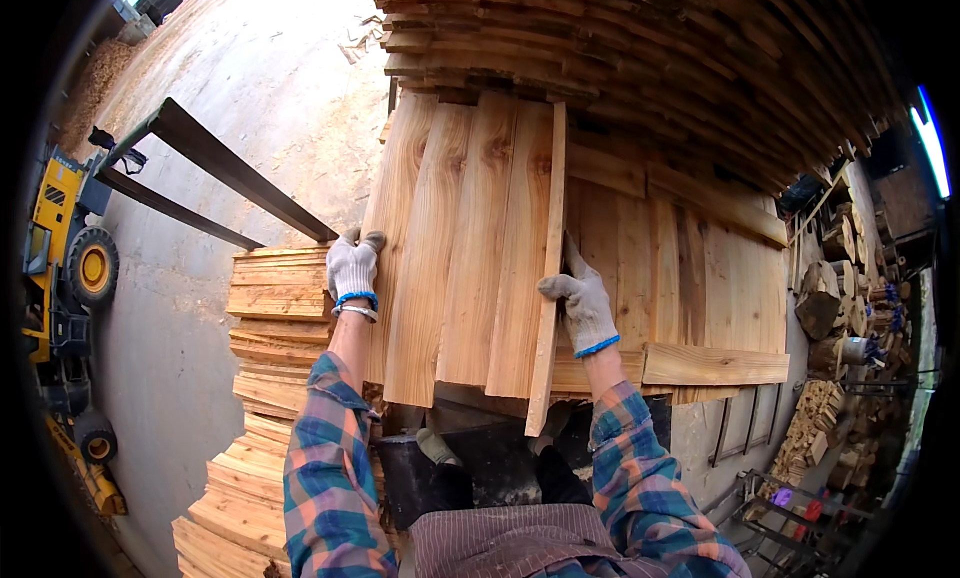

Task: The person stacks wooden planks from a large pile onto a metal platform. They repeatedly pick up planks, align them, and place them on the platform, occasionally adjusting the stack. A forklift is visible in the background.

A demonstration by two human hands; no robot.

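Seems to be squaring up a row of planks (475, 238), lying between both sets of fingers. Resting the left fingers (343, 252) half-curled at its outer edge; cannot tell the hold beneath. Pinching a narrow board (547, 323) between right thumb and right fingers (577, 264). Likely needs even inward pressure next. Ragged at the near ends; hemmed in beyond the fingers by a timber stack (600, 38), leftward by stacked boards (268, 300), with open floor (165, 258) past those.
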